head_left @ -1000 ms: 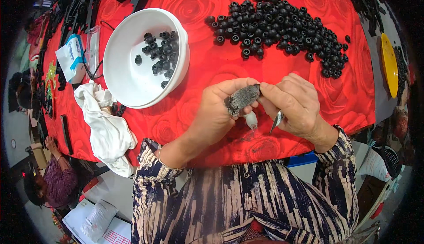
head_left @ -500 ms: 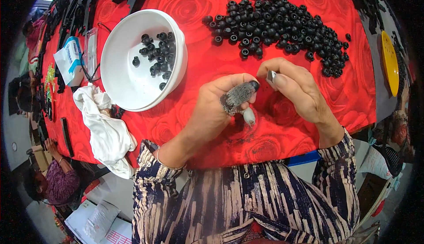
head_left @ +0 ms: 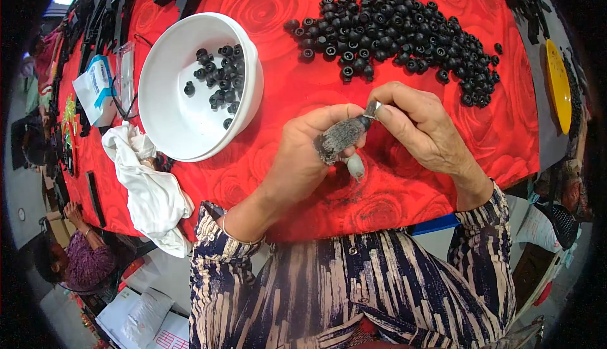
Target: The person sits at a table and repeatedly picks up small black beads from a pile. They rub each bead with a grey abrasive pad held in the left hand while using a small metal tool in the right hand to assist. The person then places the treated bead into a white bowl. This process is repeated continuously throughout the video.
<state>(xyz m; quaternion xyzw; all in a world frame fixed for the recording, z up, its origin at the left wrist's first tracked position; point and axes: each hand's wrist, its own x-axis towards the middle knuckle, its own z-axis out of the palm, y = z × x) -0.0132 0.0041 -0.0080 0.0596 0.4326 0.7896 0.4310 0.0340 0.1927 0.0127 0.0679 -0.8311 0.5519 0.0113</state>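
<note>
My left hand (head_left: pixel 292 153) is closed, pinching a small round black knob-like part (head_left: pixel 364 121) at its fingertips. A worn grey cover (head_left: pixel 341 139) wraps one of its fingers, and a pale cover (head_left: pixel 355 167) sits on another fingertip. In the closed fingers of my right hand (head_left: pixel 422 128) is a small flat metal blade (head_left: pixel 372 111), its edge against the black part. Dark crumbs lie on the red cloth below the hands. Beyond them spreads a heap of similar black parts (head_left: pixel 404 39).
A white bowl (head_left: pixel 254 90) with several black parts stands left of my hands. Near it lie a white cloth (head_left: pixel 148 197) and a blue-and-white packet (head_left: pixel 96 90). Long black pieces crowd the far left. A yellow dish (head_left: pixel 559 86) is at the right; another person (head_left: pixel 88 260) sits at left.
My right hand has moved slightly left, bringing the blade from just beside the black part into contact with it. My left hand keeps its grip in nearly the same place.
</note>
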